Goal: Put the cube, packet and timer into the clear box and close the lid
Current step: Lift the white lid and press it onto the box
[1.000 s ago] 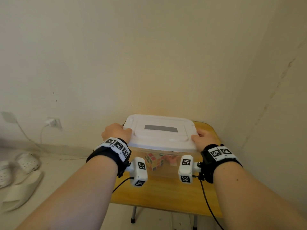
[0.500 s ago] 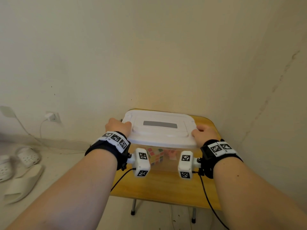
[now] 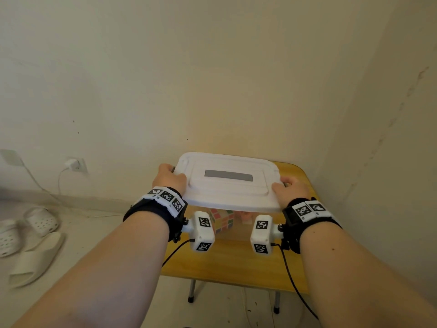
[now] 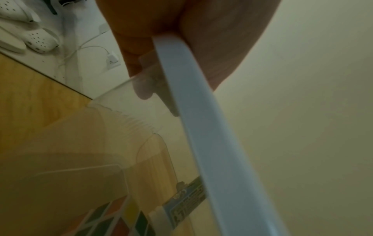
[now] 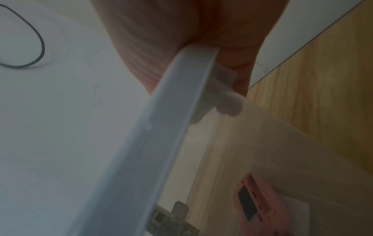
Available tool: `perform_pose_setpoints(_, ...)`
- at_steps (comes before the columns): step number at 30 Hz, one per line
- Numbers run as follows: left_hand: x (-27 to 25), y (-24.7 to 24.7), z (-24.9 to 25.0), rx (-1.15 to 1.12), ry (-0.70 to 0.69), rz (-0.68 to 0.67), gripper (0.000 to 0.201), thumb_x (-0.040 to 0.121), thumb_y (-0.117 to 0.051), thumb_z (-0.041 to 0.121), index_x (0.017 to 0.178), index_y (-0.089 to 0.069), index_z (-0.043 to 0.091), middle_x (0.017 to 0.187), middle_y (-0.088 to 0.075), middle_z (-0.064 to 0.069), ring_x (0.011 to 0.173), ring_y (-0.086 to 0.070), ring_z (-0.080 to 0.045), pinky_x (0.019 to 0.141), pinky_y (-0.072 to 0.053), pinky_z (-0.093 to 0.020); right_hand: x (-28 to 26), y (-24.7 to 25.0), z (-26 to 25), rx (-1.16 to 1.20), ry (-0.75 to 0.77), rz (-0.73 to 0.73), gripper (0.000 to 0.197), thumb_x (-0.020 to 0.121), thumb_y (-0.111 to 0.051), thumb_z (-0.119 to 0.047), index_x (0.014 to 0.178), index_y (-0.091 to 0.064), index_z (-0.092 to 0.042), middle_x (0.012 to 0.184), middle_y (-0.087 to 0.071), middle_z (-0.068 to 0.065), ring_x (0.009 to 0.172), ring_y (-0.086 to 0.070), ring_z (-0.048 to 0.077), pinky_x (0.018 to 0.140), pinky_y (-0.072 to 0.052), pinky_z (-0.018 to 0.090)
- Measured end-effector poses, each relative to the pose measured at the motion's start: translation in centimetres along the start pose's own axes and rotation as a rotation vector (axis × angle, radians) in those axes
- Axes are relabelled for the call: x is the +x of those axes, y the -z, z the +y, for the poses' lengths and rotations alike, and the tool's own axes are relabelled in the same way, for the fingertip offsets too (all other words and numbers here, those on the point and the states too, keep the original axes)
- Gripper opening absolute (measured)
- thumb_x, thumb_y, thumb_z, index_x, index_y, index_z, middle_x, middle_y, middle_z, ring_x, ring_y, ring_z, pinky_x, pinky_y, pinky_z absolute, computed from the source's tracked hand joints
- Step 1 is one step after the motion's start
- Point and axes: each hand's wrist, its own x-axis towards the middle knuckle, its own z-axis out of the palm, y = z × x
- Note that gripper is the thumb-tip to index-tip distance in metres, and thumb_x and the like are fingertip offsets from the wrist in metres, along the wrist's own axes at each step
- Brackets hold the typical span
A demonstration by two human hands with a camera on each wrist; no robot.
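Observation:
The clear box (image 3: 238, 229) stands on a small yellow table (image 3: 236, 263) with its white lid (image 3: 227, 185) on top. My left hand (image 3: 169, 176) grips the lid's left end and my right hand (image 3: 289, 188) grips its right end. In the wrist views each thumb lies on the lid (image 4: 201, 127) (image 5: 161, 127), and the fingertips (image 4: 143, 91) (image 5: 232, 102) curl under the rim. Through the clear wall show the coloured cube (image 3: 222, 221) (image 4: 113, 220), the pink timer (image 3: 246, 216) (image 5: 254, 206) and the printed packet (image 4: 187, 196) (image 5: 169, 222).
The table sits in a corner, with walls close behind and to the right. On the floor at left lie pale slippers (image 3: 35, 256) and white clogs (image 3: 42, 218). A wall socket with a plugged charger (image 3: 75, 164) and its cable is beyond them.
Both hands keep their hold on the lid's ends. The box and hands sit a little higher in the head view than a second ago.

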Motion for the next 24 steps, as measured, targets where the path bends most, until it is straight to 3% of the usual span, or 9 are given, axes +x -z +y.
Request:
perform_pose_setpoints(2,0.08,-0.07,0.11,-0.018,-0.001,0.008,0.057,0.091,-0.047,0.010,0.145,-0.030,0.012,0.137,-0.055,-0.013,0.111,-0.059,-0.035,0.078,-0.042,-0.033,0.05,-0.09,-0.09,-0.024,0.019,0.007,0.045,0.089,-0.053,-0.018,0.133,-0.050,-0.011,0.134,-0.056,0.011,0.115,-0.056,0.030,0.083,-0.043,0.029)
perform_pose_setpoints(5,0.40,-0.07,0.21,0.023,-0.002,0.029,0.057,0.089,-0.049,0.011,0.143,-0.030,0.009,0.132,-0.056,-0.018,0.109,-0.059,-0.037,0.073,-0.041,-0.033,0.18,-0.17,-0.24,-0.065,0.064,0.022,0.042,0.088,-0.052,-0.015,0.130,-0.049,-0.013,0.128,-0.059,0.011,0.110,-0.058,0.031,0.076,-0.039,0.026)
perform_pose_setpoints(13,0.49,-0.06,0.30,0.058,0.011,0.012,0.054,0.091,-0.049,0.013,0.141,-0.033,0.006,0.131,-0.056,-0.017,0.110,-0.058,-0.036,0.073,-0.039,-0.032,0.30,-0.42,-0.43,-0.164,0.128,0.072,0.041,0.089,-0.052,-0.014,0.130,-0.051,-0.015,0.130,-0.059,0.008,0.114,-0.058,0.029,0.088,-0.045,0.032)
perform_pose_setpoints(24,0.42,-0.10,0.49,0.122,-0.020,0.063,0.053,0.090,-0.051,0.012,0.141,-0.037,0.007,0.132,-0.055,-0.019,0.114,-0.057,-0.037,0.077,-0.041,-0.034,0.30,-0.38,-0.52,-0.223,0.151,0.077,0.040,0.091,-0.052,-0.014,0.130,-0.051,-0.016,0.130,-0.059,0.006,0.115,-0.057,0.028,0.088,-0.045,0.032)
